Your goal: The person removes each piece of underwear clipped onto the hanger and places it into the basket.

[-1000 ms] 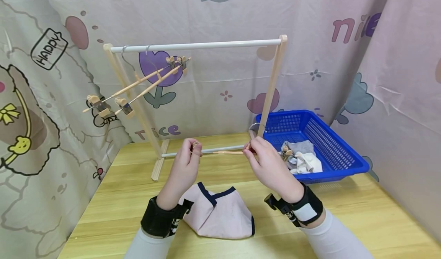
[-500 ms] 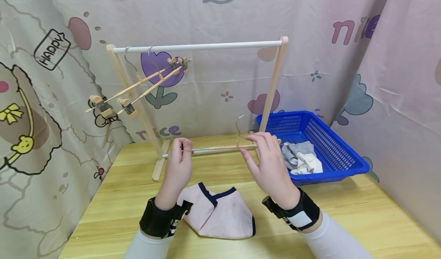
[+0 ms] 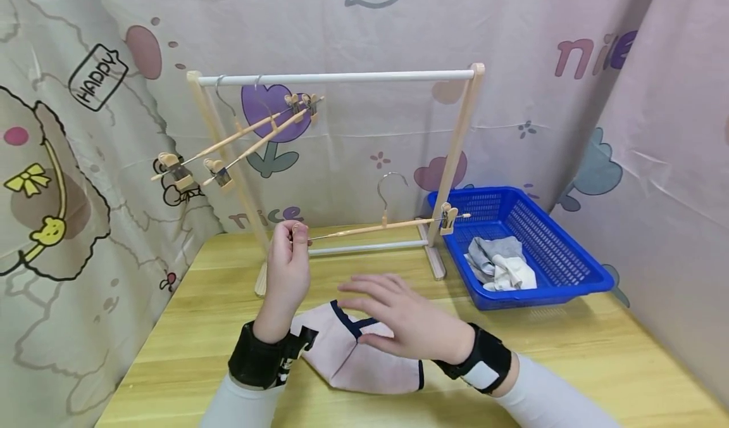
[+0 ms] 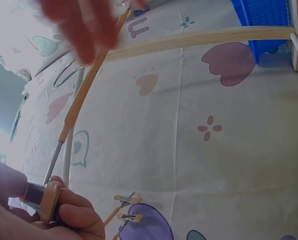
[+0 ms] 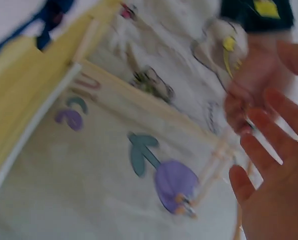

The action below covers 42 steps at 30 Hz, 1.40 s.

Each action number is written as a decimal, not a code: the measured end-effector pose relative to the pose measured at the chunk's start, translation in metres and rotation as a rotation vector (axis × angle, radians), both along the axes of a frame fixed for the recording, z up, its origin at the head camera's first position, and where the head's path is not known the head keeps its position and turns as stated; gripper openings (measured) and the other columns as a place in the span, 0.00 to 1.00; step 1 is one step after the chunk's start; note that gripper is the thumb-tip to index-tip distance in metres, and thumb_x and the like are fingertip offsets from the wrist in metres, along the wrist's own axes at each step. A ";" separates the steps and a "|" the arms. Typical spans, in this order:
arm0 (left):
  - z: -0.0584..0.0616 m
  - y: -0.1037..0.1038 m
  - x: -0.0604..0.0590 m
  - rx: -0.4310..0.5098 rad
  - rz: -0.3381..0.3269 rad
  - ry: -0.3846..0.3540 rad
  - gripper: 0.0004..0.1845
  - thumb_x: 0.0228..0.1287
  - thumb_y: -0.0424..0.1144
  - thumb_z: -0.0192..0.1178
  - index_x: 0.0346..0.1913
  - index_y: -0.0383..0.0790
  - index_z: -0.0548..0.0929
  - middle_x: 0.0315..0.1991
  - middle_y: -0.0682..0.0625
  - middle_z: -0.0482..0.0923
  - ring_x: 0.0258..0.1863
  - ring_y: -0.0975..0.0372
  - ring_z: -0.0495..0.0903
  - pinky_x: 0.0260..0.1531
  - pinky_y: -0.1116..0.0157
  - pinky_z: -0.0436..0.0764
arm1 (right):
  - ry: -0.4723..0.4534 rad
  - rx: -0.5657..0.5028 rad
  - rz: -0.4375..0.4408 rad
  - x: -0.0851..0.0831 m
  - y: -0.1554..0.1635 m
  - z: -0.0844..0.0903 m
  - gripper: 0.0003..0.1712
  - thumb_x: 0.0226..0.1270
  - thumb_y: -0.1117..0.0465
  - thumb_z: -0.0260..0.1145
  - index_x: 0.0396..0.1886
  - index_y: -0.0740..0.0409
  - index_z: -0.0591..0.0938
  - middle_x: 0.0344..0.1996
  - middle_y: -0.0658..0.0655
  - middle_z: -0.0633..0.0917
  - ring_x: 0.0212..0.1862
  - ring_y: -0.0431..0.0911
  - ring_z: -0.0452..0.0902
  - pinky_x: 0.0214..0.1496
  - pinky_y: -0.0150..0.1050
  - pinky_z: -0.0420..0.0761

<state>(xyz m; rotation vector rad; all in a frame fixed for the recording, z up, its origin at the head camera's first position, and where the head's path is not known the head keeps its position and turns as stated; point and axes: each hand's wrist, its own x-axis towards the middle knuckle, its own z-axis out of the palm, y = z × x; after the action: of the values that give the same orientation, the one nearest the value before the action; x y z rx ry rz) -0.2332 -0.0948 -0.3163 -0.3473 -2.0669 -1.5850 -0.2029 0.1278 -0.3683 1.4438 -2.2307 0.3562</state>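
Hanger (image 3: 387,225) hangs level above the bench (image 3: 569,346), its left clip pinched in the left hand (image 3: 287,257); right hand (image 3: 407,323) hovers flat, fingers apart, over the pink garment (image 3: 370,368) near the front; hanger looks light and stiff, best held at the clip; garment looks soft and limp, best taken by its dark hem.

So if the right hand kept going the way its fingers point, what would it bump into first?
The right hand lies open above the pink cloth, fingers pointing left toward the left hand. Going straight on, it would probably meet that hand or its wrist first, though the depth between them is hard to judge.
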 end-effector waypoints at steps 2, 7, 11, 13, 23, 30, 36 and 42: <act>0.000 0.000 0.000 0.006 0.004 -0.010 0.12 0.84 0.35 0.43 0.51 0.26 0.70 0.38 0.40 0.72 0.40 0.56 0.73 0.41 0.68 0.70 | -0.039 0.076 0.008 -0.002 -0.003 -0.008 0.37 0.72 0.47 0.70 0.76 0.46 0.68 0.74 0.52 0.71 0.76 0.49 0.65 0.72 0.53 0.71; 0.000 -0.002 0.000 0.038 -0.001 -0.050 0.14 0.85 0.37 0.42 0.52 0.26 0.69 0.37 0.43 0.70 0.37 0.56 0.71 0.38 0.69 0.68 | -0.138 0.251 0.032 -0.009 -0.010 -0.025 0.39 0.70 0.44 0.70 0.77 0.43 0.67 0.77 0.48 0.68 0.78 0.48 0.63 0.75 0.51 0.68; 0.001 -0.004 0.000 0.070 0.023 -0.061 0.14 0.85 0.38 0.41 0.52 0.26 0.69 0.39 0.43 0.71 0.36 0.61 0.69 0.37 0.69 0.68 | -0.231 0.367 0.062 -0.017 -0.015 -0.033 0.48 0.65 0.41 0.74 0.80 0.40 0.62 0.81 0.45 0.61 0.81 0.50 0.58 0.77 0.52 0.66; 0.001 -0.005 0.000 0.087 0.040 -0.057 0.14 0.85 0.38 0.41 0.52 0.27 0.69 0.39 0.44 0.71 0.34 0.63 0.68 0.35 0.70 0.67 | -0.288 0.415 0.079 -0.021 -0.017 -0.036 0.54 0.61 0.40 0.76 0.82 0.38 0.59 0.82 0.44 0.57 0.82 0.51 0.54 0.77 0.55 0.65; 0.001 -0.009 0.001 0.160 0.115 -0.064 0.13 0.85 0.39 0.41 0.52 0.29 0.69 0.37 0.47 0.70 0.30 0.64 0.65 0.32 0.70 0.64 | -0.381 0.557 0.156 -0.039 -0.033 -0.054 0.67 0.48 0.38 0.83 0.83 0.33 0.53 0.84 0.42 0.46 0.84 0.55 0.45 0.79 0.56 0.60; 0.001 -0.010 0.000 0.191 0.148 -0.070 0.13 0.85 0.38 0.41 0.50 0.29 0.70 0.37 0.47 0.70 0.31 0.64 0.66 0.34 0.70 0.65 | -0.403 0.594 0.140 -0.047 -0.043 -0.066 0.72 0.44 0.38 0.85 0.84 0.28 0.48 0.84 0.40 0.42 0.84 0.55 0.42 0.78 0.61 0.59; 0.001 -0.010 -0.001 0.218 0.172 -0.075 0.12 0.85 0.39 0.41 0.48 0.31 0.70 0.37 0.48 0.69 0.36 0.64 0.68 0.37 0.70 0.66 | -0.461 0.610 0.109 -0.055 -0.047 -0.069 0.72 0.44 0.37 0.84 0.84 0.28 0.49 0.84 0.42 0.45 0.84 0.55 0.43 0.76 0.67 0.59; 0.000 -0.011 -0.003 0.229 0.170 -0.062 0.12 0.85 0.38 0.42 0.47 0.31 0.69 0.38 0.48 0.69 0.37 0.65 0.69 0.39 0.70 0.66 | -0.543 0.613 0.096 -0.061 -0.046 -0.070 0.68 0.46 0.37 0.83 0.83 0.33 0.54 0.83 0.45 0.54 0.83 0.52 0.48 0.77 0.64 0.58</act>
<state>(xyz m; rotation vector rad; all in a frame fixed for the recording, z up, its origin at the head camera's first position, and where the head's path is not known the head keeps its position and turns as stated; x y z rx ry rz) -0.2360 -0.1057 -0.3167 -0.0402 -1.8785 -1.7234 -0.2637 0.0823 -0.4386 1.9462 -2.8797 0.0928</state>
